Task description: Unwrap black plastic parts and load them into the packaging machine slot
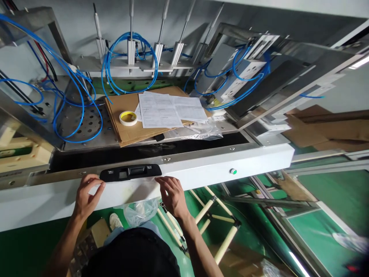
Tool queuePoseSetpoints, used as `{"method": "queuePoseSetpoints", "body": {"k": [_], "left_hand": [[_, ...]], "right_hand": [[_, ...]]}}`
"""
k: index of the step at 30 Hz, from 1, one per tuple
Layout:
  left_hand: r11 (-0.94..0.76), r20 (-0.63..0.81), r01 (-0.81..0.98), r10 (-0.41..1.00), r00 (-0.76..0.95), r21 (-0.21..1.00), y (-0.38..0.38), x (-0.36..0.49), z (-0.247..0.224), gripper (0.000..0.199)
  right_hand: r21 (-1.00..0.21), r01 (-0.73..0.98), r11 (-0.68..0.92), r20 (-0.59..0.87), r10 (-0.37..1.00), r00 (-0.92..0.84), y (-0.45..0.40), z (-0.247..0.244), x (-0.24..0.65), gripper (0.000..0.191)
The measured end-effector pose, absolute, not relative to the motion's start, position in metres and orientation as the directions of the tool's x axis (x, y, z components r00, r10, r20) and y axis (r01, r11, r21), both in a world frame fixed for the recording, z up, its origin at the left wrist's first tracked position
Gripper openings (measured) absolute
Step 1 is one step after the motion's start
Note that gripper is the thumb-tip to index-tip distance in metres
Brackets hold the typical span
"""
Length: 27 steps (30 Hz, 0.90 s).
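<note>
A long black plastic trim panel (131, 172), with a rectangular opening and a recessed pocket, lies on the front ledge of a metal machine. It looks like a car door switch panel. At its left end is my left hand (88, 194), thumb and fingers apart, the tips close to the panel's edge. My right hand (173, 194) is by the opposite end, fingers loosely bent and one fingertip at the panel's lower corner. Whether either hand bears on the panel is hard to tell. The white ledge (201, 169) runs beneath the panel.
Behind the ledge, cardboard sheets (127, 132) carry printed papers (161, 111) and a tape roll (128, 118). Coiled blue air hoses (106, 65) hang around the cylinders. A green button (233, 171) sits on the ledge front. Below stands a cream pipe frame (227, 242) beside a plastic bag (141, 211).
</note>
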<state>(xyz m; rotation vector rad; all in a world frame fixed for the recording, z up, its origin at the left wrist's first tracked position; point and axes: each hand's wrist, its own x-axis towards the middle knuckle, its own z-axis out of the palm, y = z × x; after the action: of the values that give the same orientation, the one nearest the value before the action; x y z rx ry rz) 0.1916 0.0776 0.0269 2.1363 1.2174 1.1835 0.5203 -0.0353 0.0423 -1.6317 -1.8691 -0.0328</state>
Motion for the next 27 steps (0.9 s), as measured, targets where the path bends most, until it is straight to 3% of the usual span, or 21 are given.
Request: {"method": "queuePoseSetpoints", "body": {"k": [7,14,17,20,23,25,27], "left_hand": [[-0.386,0.340,0.481,0.922,0.182,0.787,0.079,0.198,0.032,0.026],[-0.266,0.244,0.530,0.963,0.112,0.805,0.090,0.200,0.033,0.027],[-0.160,0.154,0.556,0.986,0.057,0.816,0.093,0.201,0.031,0.030],[-0.146,0.153,0.557,0.988,0.034,0.818,0.095,0.205,0.029,0.026],[-0.153,0.175,0.556,0.984,0.015,0.817,0.096,0.210,0.027,0.022],[-0.162,0.193,0.560,0.981,0.005,0.812,0.097,0.214,0.026,0.020],[-0.174,0.211,0.569,0.977,0.000,0.804,0.097,0.215,0.024,0.019]], "right_hand": [[-0.695,0.701,0.161,0.410,0.890,0.202,-0.025,0.055,0.530,0.025],[-0.867,0.496,-0.047,0.173,0.905,0.388,-0.001,0.056,0.535,0.036],[-0.858,0.508,-0.070,0.198,0.869,0.453,0.009,0.047,0.537,0.035],[-0.843,0.529,-0.092,0.244,0.812,0.531,0.011,0.038,0.537,0.034],[-0.774,0.624,-0.106,0.394,0.690,0.607,0.007,0.037,0.527,0.032],[-0.633,0.772,-0.058,0.550,0.668,0.501,0.005,0.040,0.513,0.031],[-0.433,0.898,0.076,0.603,0.765,0.225,0.008,0.045,0.493,0.036]]}}
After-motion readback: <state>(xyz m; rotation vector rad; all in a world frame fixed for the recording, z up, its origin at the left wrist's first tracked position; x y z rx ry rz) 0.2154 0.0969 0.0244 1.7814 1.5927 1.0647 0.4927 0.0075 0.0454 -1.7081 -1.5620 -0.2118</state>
